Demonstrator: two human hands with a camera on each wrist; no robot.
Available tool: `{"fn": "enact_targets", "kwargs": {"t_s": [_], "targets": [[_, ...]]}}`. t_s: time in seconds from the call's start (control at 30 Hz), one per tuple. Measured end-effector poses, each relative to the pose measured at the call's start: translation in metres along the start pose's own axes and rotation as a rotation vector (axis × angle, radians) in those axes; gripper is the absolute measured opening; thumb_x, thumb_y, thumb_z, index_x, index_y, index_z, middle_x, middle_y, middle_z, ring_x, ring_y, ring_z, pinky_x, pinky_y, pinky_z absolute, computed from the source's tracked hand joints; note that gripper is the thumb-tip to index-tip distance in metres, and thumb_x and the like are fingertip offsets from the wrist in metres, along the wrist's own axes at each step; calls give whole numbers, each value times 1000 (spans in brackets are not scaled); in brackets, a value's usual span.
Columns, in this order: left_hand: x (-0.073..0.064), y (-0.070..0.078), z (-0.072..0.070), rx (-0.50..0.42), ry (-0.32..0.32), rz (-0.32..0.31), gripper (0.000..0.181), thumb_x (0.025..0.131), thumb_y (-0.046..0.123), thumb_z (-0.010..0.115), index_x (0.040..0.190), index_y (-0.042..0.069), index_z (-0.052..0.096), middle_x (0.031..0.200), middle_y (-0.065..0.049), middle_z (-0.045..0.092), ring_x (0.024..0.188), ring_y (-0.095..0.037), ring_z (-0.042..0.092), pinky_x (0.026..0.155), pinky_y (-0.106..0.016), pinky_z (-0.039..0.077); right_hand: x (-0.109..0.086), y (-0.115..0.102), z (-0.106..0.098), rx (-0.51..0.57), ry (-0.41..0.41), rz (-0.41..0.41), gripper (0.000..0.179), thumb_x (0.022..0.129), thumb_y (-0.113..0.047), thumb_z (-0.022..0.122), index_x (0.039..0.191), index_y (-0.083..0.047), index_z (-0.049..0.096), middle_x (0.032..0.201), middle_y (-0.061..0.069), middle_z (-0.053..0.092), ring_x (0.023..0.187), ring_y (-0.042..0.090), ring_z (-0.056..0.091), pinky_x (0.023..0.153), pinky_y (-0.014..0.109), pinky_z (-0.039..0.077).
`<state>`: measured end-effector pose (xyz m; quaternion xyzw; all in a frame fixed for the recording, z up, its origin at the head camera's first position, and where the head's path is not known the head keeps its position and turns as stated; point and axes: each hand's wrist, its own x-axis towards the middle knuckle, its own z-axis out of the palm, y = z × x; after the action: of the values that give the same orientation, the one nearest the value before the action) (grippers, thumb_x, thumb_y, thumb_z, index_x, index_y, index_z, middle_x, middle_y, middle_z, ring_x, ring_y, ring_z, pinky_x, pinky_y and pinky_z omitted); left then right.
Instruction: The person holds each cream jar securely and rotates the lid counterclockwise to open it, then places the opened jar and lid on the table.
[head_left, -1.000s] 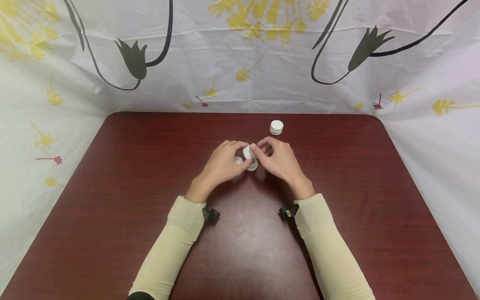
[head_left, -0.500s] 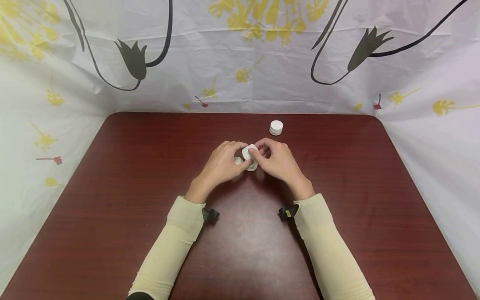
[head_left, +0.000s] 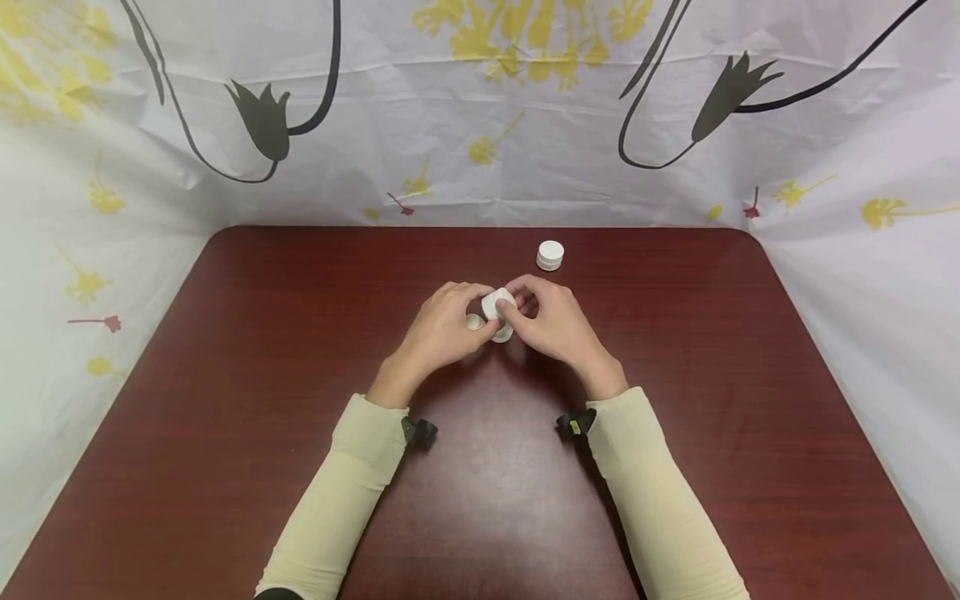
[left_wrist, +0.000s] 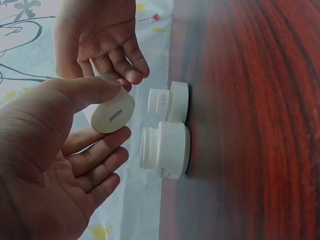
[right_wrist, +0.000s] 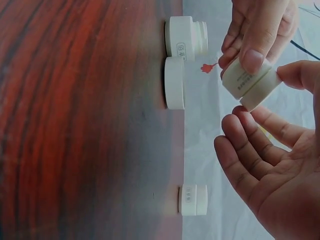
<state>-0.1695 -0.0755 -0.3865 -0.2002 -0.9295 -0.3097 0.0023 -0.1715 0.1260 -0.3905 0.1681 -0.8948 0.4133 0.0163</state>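
Above the table, a small white screw-top jar (head_left: 497, 305) is held tilted between both hands. My left hand (head_left: 444, 327) pinches its body between thumb and fingers; printed lettering on the base shows in the left wrist view. Opposite it, my right hand (head_left: 561, 322) grips the lid (right_wrist: 261, 91) end with thumb and fingertips, the other fingers loosely bent. Below the hands stands an uncapped white jar (left_wrist: 170, 150), its threaded neck bare. Beside that jar, a loose white lid (right_wrist: 174, 83) lies on the table.
Farther back stands another white jar (head_left: 550, 256) with its lid on. The dark red wooden table (head_left: 225, 400) ends at a white patterned cloth (head_left: 450, 125), which hangs behind it and at both sides.
Both hands keep hold of the jar. My right thumb and fingers have shifted slightly on the lid, and the jar's tilt has changed a little. Things on the table have not moved.
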Motion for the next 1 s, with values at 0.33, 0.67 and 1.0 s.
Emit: {"fn": "enact_targets", "kwargs": {"t_s": [0.33,0.67,1.0], "targets": [[0,0,0,8,15,4,46,92,35,80,131,13,73,125,-4,76,117,-25,65,102,-45,53,-1,-1,-1,-20,62,51,37,103,-46,65,117,-12,73,99,5,76,89,21,73,82,39,56],[0,0,3,8,-2,9,46,93,35,79,132,12,72,125,-6,76,118,-27,65,103,-46,53,0,-1,0,-48,76,55,32,101,-42,67,104,-11,75,87,4,74,79,18,70,75,33,53],[1,-2,4,18,12,25,44,92,31,79,131,12,73,123,-6,76,116,-27,66,101,-46,54,1,1,-1,-16,38,20,26,101,-34,69,110,-10,74,94,6,75,82,20,71,79,35,55]]}}
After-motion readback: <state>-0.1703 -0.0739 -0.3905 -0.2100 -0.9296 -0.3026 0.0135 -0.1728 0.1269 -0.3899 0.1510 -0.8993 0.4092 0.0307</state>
